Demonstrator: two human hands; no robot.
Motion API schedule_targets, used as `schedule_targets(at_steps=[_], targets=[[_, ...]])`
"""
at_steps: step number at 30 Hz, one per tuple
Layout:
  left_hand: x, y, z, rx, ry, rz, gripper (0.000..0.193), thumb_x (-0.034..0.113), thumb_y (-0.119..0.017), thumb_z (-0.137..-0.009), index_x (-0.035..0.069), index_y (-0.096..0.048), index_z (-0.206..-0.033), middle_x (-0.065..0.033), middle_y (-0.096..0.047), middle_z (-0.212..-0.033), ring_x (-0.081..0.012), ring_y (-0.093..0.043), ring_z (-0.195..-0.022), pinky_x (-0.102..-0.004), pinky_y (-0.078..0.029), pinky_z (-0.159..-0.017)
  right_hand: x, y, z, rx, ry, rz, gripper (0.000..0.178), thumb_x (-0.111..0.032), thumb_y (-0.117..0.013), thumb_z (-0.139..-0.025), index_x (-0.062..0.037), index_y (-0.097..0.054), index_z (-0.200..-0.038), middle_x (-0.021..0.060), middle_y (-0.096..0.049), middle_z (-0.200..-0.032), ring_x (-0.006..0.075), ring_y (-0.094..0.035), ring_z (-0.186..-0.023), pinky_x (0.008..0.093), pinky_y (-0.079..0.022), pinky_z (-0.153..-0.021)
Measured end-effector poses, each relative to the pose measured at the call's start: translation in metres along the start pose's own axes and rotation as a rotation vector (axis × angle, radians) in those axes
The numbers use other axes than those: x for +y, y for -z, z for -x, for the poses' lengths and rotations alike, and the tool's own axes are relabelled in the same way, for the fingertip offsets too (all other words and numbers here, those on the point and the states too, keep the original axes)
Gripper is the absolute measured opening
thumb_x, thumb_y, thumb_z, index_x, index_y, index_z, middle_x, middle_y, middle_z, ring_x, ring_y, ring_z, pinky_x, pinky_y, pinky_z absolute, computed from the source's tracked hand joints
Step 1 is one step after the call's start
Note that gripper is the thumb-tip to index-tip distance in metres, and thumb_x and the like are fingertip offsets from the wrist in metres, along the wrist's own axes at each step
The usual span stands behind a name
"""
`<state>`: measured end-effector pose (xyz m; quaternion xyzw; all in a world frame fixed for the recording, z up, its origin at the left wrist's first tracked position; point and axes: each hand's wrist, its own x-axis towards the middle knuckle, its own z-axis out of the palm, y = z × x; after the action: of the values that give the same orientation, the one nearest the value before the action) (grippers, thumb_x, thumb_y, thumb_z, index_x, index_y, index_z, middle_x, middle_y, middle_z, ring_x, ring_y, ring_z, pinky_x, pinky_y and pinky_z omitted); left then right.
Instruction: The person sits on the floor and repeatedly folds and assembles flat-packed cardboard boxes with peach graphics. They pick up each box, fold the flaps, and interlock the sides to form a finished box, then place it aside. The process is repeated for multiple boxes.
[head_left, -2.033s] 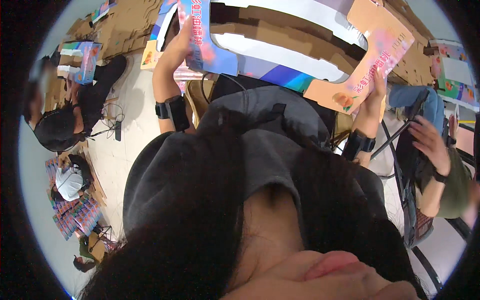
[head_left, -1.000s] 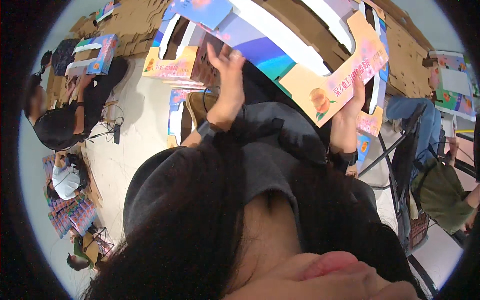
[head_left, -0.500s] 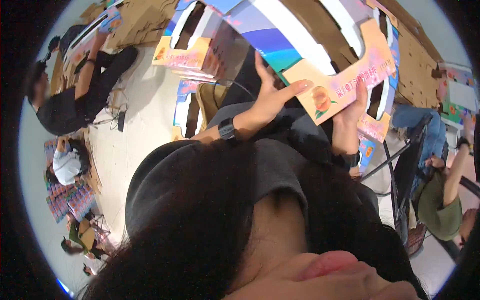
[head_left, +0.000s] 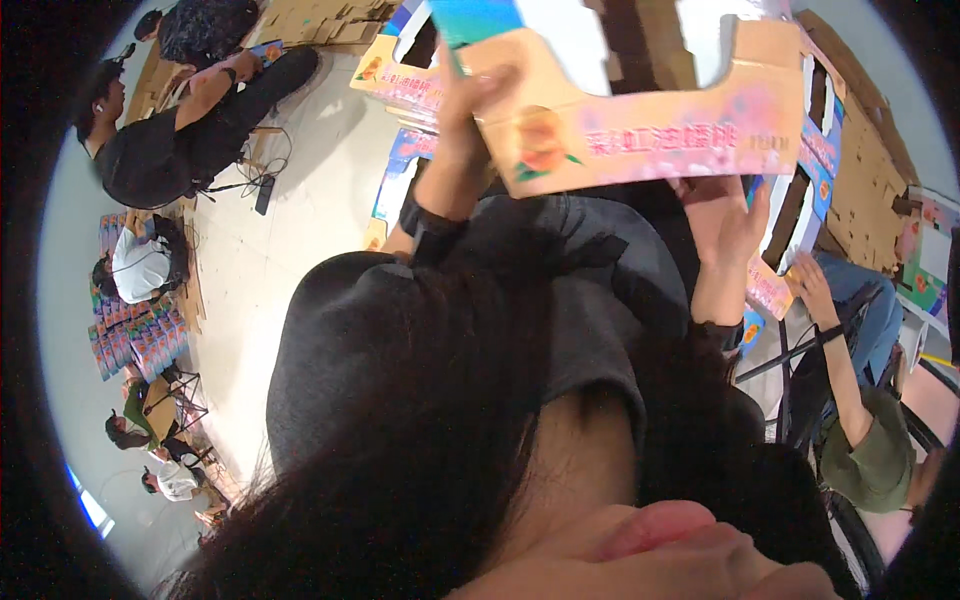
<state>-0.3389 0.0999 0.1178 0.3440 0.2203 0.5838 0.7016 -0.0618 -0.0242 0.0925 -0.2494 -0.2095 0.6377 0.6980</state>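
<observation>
You hold a peach-coloured cardboard carton with a printed orange fruit, a blue-green side and white inner walls [head_left: 650, 140] up in front of you, above your dark-clad lap, its long panel facing you and its cut-out openings showing brown board inside. Your left hand [head_left: 468, 115] is clamped on the carton's left end, the thumb side lying over the panel near the fruit picture, probably because a corner is stiffer there than the thin edge of the opening. Your right hand [head_left: 722, 220] sits at the lower right edge, palm turned up and thumb away from the palm; its other fingers are partly hidden by the panel, so I cannot tell whether they grip, prop or merely stand close. A palm in that place would suit steadying the far end, since the carton is long and open. On your left stands a similar carton with a peach front and dark opening [head_left: 400, 85], and to your right another, with a peach end and white edges [head_left: 768, 288]; keeping them at your sides presumably leaves the space before you free for the held one. A co-worker's bare hand [head_left: 815, 290] is just beside that right-hand carton, and flat brown cardboard sheets [head_left: 872, 195] lie farther right.
</observation>
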Motion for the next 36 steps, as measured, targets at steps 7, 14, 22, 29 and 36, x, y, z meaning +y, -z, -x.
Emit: schedule_targets(at_steps=[7, 14, 22, 29, 36], targets=[[0.048, 0.045, 0.017, -0.034, -0.112, 0.044, 0.054, 0.03, -0.057, -0.074, 0.0, -0.055, -0.118, -0.0155, -0.065, -0.104, -0.0284, -0.066, -0.093, -0.0369, -0.054, -0.084, -0.006, -0.012, -0.005, -0.057, 0.098, 0.443, 0.098, -0.069, -0.054, -0.082, -0.0011, -0.03, -0.149, 0.0108, -0.04, -0.148, 0.0249, -0.036, -0.139, 0.0409, -0.028, -0.114], [0.058, 0.102, 0.02, -0.113, -0.096, 0.057, 0.055, 0.027, -0.056, -0.074, -0.003, -0.054, -0.119, -0.016, -0.065, -0.105, -0.0265, -0.066, -0.094, -0.0351, -0.054, -0.083, 0.015, -0.038, -0.005, -0.084, -0.032, 0.712, 0.108, -0.066, -0.07, -0.069, -0.0003, -0.033, -0.147, 0.0131, -0.046, -0.142, 0.0231, -0.045, -0.131, 0.0358, -0.037, -0.106], [0.064, 0.133, 0.012, -0.138, 0.017, 0.198, 0.055, 0.024, -0.057, -0.074, -0.006, -0.052, -0.12, -0.019, -0.066, -0.105, -0.028, -0.068, -0.094, -0.0379, -0.057, -0.083, 0.019, -0.042, -0.004, -0.236, -0.12, 0.669, 0.102, -0.034, -0.08, -0.07, -0.0028, -0.025, -0.15, 0.0125, -0.044, -0.143, 0.0238, -0.044, -0.132, 0.0377, -0.033, -0.109], [0.06, 0.127, 0.014, -0.204, 0.074, 0.211, 0.056, 0.024, -0.058, -0.073, -0.007, -0.052, -0.12, -0.0202, -0.066, -0.105, -0.0297, -0.068, -0.095, -0.0388, -0.057, -0.084, 0.021, -0.048, -0.002, -0.086, -0.115, 0.613, 0.105, -0.023, -0.081, -0.062, -0.0021, -0.027, -0.149, 0.0132, -0.047, -0.141, 0.0255, -0.047, -0.13, 0.0377, -0.035, -0.109], [0.066, 0.093, 0.015, -0.156, 0.116, -0.064, 0.066, 0.026, -0.058, -0.072, -0.003, -0.046, -0.13, -0.0167, -0.062, -0.115, -0.0275, -0.064, -0.103, -0.0361, -0.052, -0.091, 0.016, -0.029, 0.009, -0.049, -0.15, 0.634, 0.104, -0.021, -0.081, -0.06, -0.0011, -0.029, -0.148, 0.0128, -0.049, -0.138, 0.0244, -0.05, -0.127, 0.0354, -0.037, -0.107]])
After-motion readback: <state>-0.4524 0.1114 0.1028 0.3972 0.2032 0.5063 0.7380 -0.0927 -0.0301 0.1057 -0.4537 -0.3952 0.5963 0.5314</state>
